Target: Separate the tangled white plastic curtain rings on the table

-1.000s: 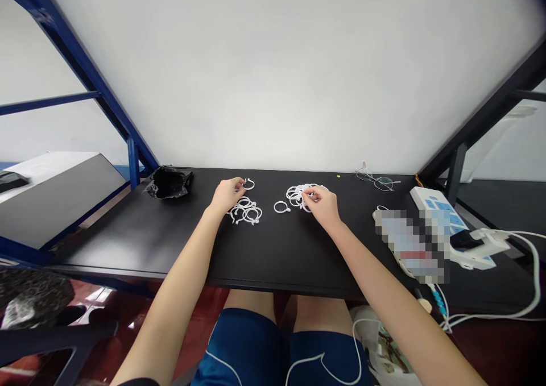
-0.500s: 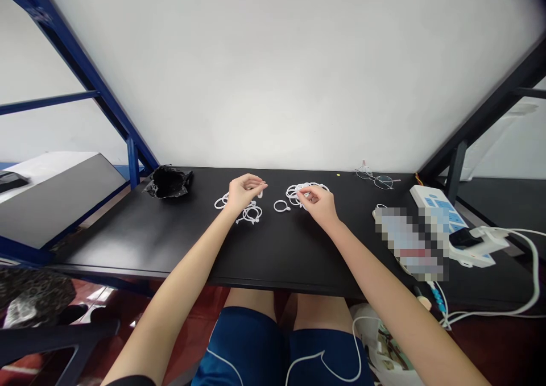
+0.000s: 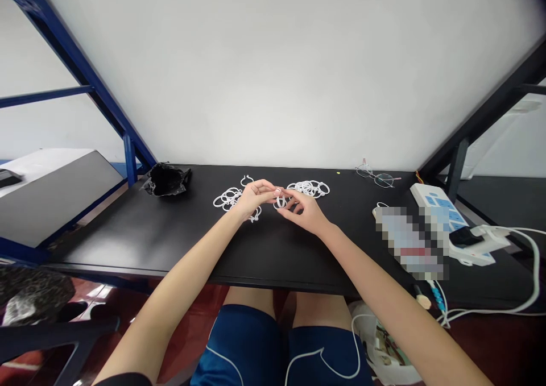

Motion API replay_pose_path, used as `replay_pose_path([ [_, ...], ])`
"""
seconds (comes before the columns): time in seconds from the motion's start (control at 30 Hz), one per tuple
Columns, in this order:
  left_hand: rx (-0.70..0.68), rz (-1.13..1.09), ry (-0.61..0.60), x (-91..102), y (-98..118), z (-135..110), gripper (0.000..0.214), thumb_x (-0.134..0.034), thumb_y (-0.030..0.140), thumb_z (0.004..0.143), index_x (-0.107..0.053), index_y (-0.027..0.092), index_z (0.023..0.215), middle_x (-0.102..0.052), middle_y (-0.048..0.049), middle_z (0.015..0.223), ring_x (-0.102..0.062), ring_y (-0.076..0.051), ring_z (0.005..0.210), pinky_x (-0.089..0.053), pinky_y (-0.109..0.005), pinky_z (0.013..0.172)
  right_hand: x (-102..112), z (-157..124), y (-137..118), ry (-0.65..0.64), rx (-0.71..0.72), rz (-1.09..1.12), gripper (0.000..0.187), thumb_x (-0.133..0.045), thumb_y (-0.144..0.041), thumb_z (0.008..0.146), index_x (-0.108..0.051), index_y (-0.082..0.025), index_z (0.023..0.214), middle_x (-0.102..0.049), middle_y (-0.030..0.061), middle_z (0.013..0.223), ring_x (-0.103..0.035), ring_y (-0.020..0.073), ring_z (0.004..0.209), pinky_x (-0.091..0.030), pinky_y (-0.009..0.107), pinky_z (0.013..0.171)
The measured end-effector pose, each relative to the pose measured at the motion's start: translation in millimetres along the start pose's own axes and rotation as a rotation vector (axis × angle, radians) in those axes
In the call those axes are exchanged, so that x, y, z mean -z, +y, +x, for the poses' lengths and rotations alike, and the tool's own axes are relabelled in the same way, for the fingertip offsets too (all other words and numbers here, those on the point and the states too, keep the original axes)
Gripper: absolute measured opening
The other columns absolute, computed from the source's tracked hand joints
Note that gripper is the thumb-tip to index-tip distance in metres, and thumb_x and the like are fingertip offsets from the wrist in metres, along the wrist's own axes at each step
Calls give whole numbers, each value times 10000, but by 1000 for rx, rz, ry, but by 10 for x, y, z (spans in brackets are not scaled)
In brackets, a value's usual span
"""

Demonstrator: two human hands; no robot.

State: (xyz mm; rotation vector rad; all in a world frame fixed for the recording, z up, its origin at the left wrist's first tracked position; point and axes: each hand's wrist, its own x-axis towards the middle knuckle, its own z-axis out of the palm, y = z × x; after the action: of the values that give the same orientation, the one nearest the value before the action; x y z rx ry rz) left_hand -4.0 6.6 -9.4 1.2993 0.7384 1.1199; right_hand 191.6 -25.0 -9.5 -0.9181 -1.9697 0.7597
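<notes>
My left hand and my right hand meet over the middle of the black table. Between their fingertips stands a thin white ring, turned nearly edge-on, with both hands closed on it. A second white curve shows close beside it; whether it is held or lies on the table I cannot tell. Left of the hands lies a loose pile of white rings with small knobs, partly covered by my left hand. Behind my right hand is another pile of white rings.
A crumpled black plastic bag stands open at the table's back left. Eyeglasses lie at the back right. Nearer on the right are a blurred phone-like object, a white power strip and white cables. A wall rises behind.
Both hands have moved toward each other and now meet at a white ring. My right hand has left the right pile; my left hand has shifted right, uncovering more of the left pile.
</notes>
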Motion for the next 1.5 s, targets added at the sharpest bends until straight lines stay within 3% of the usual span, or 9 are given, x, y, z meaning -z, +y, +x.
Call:
replay_pose_path([
  [0.07, -4, -17, -9, 12, -19, 9, 291, -818, 297, 669, -602, 139, 784, -736, -55, 909, -697, -179, 863, -549, -279, 729, -34, -2, 16, 12, 22, -21, 539, -707, -388, 774, -557, -233, 1268, -639, 77, 1107, -645, 176, 799, -561, 260, 530],
  [0.2, 9, -12, -40, -10, -31, 6, 316, -823, 292, 661, -562, 136, 748, -730, -52, 895, -684, -148, 788, -538, -266, 697, -92, -3, 65, 38, 62, -67, 405, -679, -379, 805, -598, -223, 1170, -621, 58, 972, -614, 168, 766, -564, 279, 557],
  [0.4, -8, 0, -74, -29, -11, -7, 336, -803, 287, 692, -504, 138, 726, -724, -58, 903, -669, -126, 746, -528, -254, 674, -86, 0, 63, 50, 43, -41, 354, -718, -393, 774, -621, -218, 1066, -600, 31, 867, -601, 163, 738, -566, 286, 583],
  [0.9, -39, 9, -80, -78, 33, -25, 480, -790, 292, 706, -325, 177, 660, -731, -49, 843, -649, -112, 687, -524, -270, 685, -60, 19, 59, 21, 18, -10, 298, -741, -392, 754, -609, -213, 953, -595, 14, 816, -600, 149, 705, -563, 292, 620],
  [1.1, -36, 15, -87, -68, 6, -18, 477, -791, 306, 704, -335, 173, 658, -724, -52, 844, -651, -115, 684, -530, -274, 682, -67, 19, 56, 10, 2, 10, 284, -749, -377, 747, -615, -205, 930, -596, 5, 783, -599, 141, 670, -557, 290, 614],
  [1.23, 1, 37, -89, -54, 24, -18, 357, -789, 314, 707, -472, 161, 773, -711, -42, 879, -668, -134, 756, -534, -263, 680, -75, 10, 64, 46, 12, -17, 328, -757, -378, 731, -627, -204, 977, -609, 18, 803, -598, 150, 672, -551, 291, 589],
  [1.37, -24, 203, -20, 24, 86, -14, 297, -705, 401, 777, -559, 170, 893, -684, -86, 1076, -660, -205, 954, -555, -326, 746, -47, 8, 92, 102, 86, -143, 325, -737, -378, 757, -629, -214, 1016, -635, 36, 861, -603, 179, 748, -545, 322, 653],
  [1.5, -273, 775, 228, 233, 27, 29, 241, -620, 389, 832, -634, 194, 973, -651, -106, 1150, -545, -280, 1160, -467, -472, 971, -9, 18, 128, 121, 153, -288, 280, -727, -383, 777, -643, -209, 979, -645, 54, 887, -599, 231, 878, -512, 395, 823],
])
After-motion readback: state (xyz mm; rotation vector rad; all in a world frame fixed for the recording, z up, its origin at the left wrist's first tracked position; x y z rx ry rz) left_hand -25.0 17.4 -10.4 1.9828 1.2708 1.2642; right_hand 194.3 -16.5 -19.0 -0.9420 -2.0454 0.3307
